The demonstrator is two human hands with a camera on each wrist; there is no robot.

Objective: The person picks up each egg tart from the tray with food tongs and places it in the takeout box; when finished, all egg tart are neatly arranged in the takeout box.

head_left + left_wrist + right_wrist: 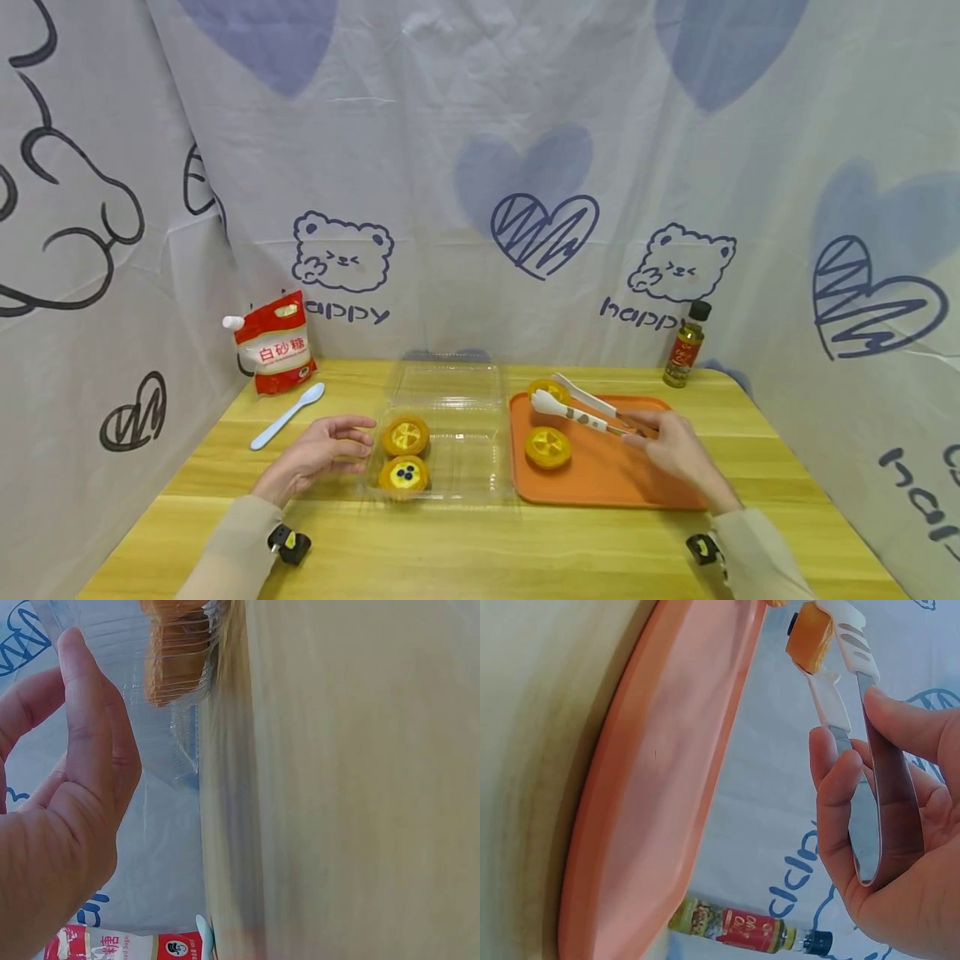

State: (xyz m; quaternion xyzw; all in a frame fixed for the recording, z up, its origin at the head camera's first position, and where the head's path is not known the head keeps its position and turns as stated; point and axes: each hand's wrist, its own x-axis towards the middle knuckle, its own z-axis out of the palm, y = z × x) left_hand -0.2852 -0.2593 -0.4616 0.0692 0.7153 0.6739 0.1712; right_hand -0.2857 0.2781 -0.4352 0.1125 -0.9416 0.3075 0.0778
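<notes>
My right hand (671,446) grips a pair of tongs (892,780) with white tips and a bent metal band. Between the tong tips is an egg tart (811,639), raised above the far left part of the orange tray (622,483). A second tart (547,448) with yellow fruit pieces lies on the tray. At the left edge of the clear plastic box (468,467) is my left hand (330,450), fingers loosely bent and fingertips right at the box wall. Inside the box's left side sit a yellow-fruit tart (406,437) and a blueberry-topped tart (405,475).
The box's clear lid (448,383) stands raised at the back. To the left are a red-and-white sugar bag (277,346) and a pale blue spoon (287,417). A small oil bottle (684,350) stands behind the tray at right. A printed curtain (435,250) hangs behind the wooden table (480,550).
</notes>
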